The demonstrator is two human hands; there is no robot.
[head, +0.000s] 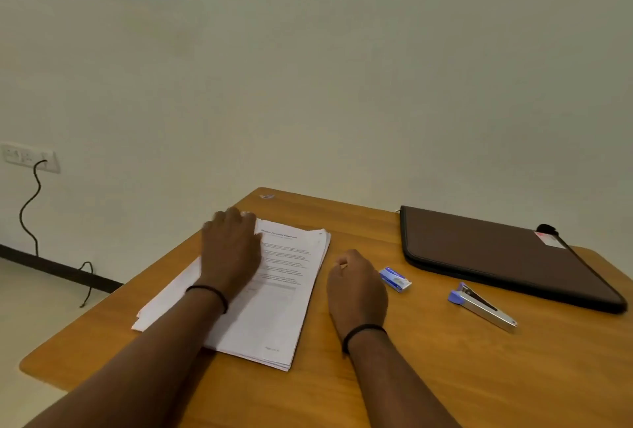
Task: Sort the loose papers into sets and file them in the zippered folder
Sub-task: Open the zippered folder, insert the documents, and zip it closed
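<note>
Landmark: paper stack [274, 297], lying flat on wooden table [445, 376], all places given rel. to it.
Paper stack: white printed sheets, loosely squared, edges fanning a bit at near right corner; top pg showing a bold heading + text blocks, too blurry to read.
Left hand [231, 251]: lying palm-down over stack's far left part, fingers curling over the far left corner of the sheets; cannot tell if it's pinching any pages or just pressing. Black band on wrist.
Right hand [356, 290]: resting on table just right of stack, not touching paper; fingers loosely curled, holding nothing visible. Black band on wrist too.
Staple box [395, 279]: small blue/white, just right of right hand, further from stack.
Stapler [481, 306]: silver w/ purple end, lying well right of stack, beyond the box.
Zippered folder [496, 256]: dark brown, lying closed, flat, far right of stack, behind stapler.
Wall socket [30, 157]: far left of stack, black cord hanging down from it.
</note>
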